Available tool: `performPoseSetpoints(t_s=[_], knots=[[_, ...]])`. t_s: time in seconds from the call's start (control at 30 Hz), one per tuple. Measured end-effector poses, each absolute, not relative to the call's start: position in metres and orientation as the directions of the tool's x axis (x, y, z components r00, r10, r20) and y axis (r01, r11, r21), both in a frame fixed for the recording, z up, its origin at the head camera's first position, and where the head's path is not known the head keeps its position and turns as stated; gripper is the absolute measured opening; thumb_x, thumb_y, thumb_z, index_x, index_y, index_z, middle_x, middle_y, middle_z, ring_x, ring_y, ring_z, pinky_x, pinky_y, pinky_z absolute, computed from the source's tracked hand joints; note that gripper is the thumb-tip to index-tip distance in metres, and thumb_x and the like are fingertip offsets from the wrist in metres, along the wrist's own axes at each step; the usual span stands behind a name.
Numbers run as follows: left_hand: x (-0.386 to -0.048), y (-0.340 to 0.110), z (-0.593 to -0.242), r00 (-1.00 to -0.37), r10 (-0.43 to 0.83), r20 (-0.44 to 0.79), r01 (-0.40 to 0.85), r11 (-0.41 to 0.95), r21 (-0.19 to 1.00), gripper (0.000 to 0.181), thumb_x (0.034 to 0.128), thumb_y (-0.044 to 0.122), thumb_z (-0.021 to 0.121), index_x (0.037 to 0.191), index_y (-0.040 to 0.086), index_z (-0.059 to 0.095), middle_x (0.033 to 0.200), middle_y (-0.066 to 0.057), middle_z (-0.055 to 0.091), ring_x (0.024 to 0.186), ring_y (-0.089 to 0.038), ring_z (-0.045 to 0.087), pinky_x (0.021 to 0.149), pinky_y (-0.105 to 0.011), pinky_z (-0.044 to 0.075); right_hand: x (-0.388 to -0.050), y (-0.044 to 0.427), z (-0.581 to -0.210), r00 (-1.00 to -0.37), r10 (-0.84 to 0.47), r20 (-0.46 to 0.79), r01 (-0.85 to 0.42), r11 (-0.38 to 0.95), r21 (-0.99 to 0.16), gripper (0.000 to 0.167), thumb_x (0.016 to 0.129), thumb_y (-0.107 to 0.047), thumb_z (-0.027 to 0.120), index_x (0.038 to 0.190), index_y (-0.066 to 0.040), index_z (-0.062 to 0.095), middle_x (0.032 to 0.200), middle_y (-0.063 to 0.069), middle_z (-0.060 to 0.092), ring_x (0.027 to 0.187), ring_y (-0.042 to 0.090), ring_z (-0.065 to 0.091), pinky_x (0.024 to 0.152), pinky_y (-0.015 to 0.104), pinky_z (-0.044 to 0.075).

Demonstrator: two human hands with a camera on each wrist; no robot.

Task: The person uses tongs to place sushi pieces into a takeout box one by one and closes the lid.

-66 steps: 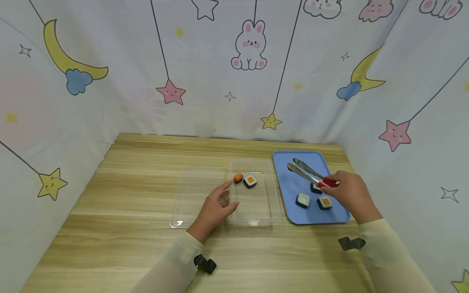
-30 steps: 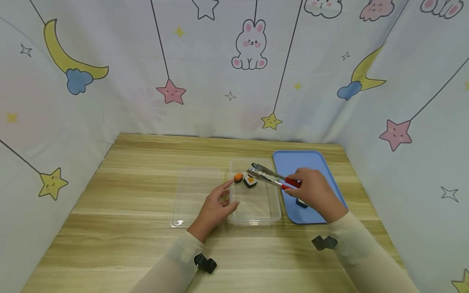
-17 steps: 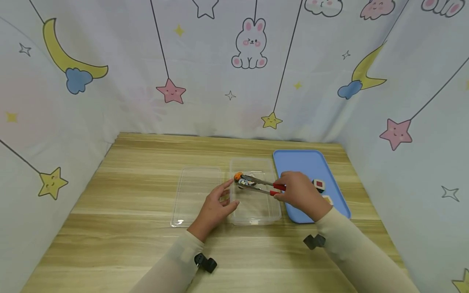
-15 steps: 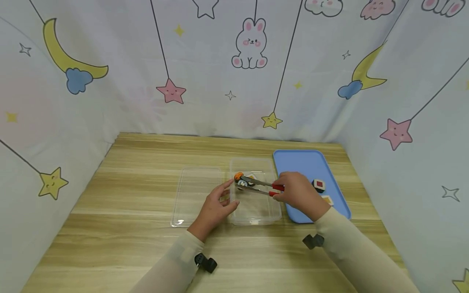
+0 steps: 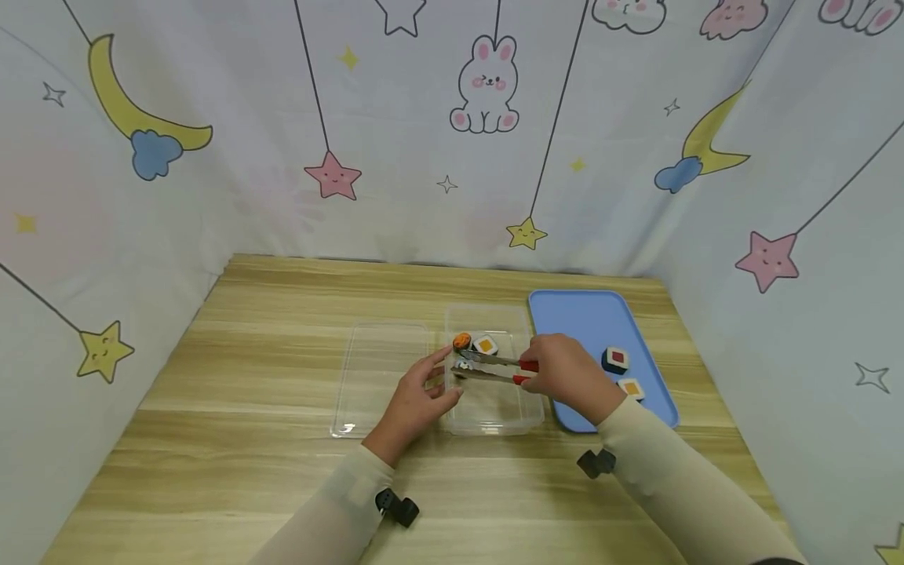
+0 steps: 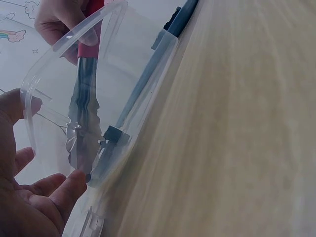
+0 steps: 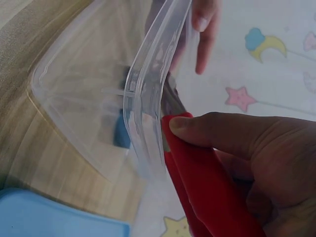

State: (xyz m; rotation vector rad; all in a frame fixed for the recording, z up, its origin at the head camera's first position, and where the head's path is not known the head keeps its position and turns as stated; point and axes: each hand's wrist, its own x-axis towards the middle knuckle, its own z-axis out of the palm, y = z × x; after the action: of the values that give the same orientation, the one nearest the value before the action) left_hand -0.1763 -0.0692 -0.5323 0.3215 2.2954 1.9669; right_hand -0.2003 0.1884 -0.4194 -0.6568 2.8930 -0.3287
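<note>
In the clear container [image 5: 487,406], has a small roll [image 5: 463,365] between the tips of tongs [image 5: 497,361] gripped in the right hand [image 5: 567,375] and running leftward, placing it nearer to the left hand [image 5: 415,399], loosely spread against the left wall.

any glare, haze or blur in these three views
Head view: fairly even light, small white glints on the near edges of the clear lid and clear container; left wrist view: cool, washed-out colour, tongs veiled by hazy plastic, tabletop grain soft; right wrist view: highlights along the container rim, a dark blue shape behind it too blurred to identify.
</note>
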Motion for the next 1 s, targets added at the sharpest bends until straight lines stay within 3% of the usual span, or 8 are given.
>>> performPoseSetpoints(t_s=[0.4,0.53,0.77,1.0], knots=[[-0.176,-0.068,-0.532,-0.971,0.23,0.06,0.097,0.152,0.984,0.072,0.0928,0.015,0.079,0.157,0.014,0.047,0.16,-0.013,0.041,0.139,-0.037,0.05,0.106,-0.047,0.053,-0.198,0.201,-0.418,-0.917,-0.382,-0.111,-0.337,0.895,-0.292,0.028,0.082,-0.024,0.09,0.104,-0.01,0.081,0.091,0.002,0.065,0.075,0.015,0.057,0.065,0.032,0.053],[-0.177,-0.068,-0.533,-0.972,0.225,0.072,0.108,0.154,0.982,0.071,0.0927,0.015,0.079,0.157,0.013,0.048,0.159,-0.015,0.041,0.139,-0.038,0.051,0.105,-0.047,0.054,-0.195,0.213,-0.417,-0.932,-0.36,-0.046,-0.326,0.887,-0.327,0.04,0.081,-0.027,0.091,0.114,-0.007,0.079,0.089,-0.001,0.063,0.075,0.014,0.057,0.063,0.03,0.051],[-0.177,-0.068,-0.535,-0.974,0.217,0.063,0.099,0.155,0.983,0.072,0.0917,0.015,0.08,0.156,0.013,0.048,0.159,-0.015,0.042,0.139,-0.037,0.052,0.105,-0.046,0.054,-0.191,0.241,-0.419,-0.956,-0.287,0.063,-0.286,0.859,-0.425,0.044,0.083,-0.023,0.089,0.12,-0.003,0.076,0.091,0.001,0.062,0.079,0.019,0.058,0.064,0.033,0.053],[-0.178,-0.068,-0.537,-0.974,0.216,0.066,0.101,0.153,0.983,0.072,0.092,0.015,0.08,0.156,0.013,0.048,0.159,-0.014,0.042,0.139,-0.036,0.051,0.105,-0.046,0.054,-0.186,0.286,-0.422,-0.971,-0.218,0.1,-0.24,0.893,-0.382,0.05,0.085,-0.027,0.088,0.124,0.0,0.073,0.094,0.006,0.063,0.079,0.022,0.057,0.062,0.033,0.05]])
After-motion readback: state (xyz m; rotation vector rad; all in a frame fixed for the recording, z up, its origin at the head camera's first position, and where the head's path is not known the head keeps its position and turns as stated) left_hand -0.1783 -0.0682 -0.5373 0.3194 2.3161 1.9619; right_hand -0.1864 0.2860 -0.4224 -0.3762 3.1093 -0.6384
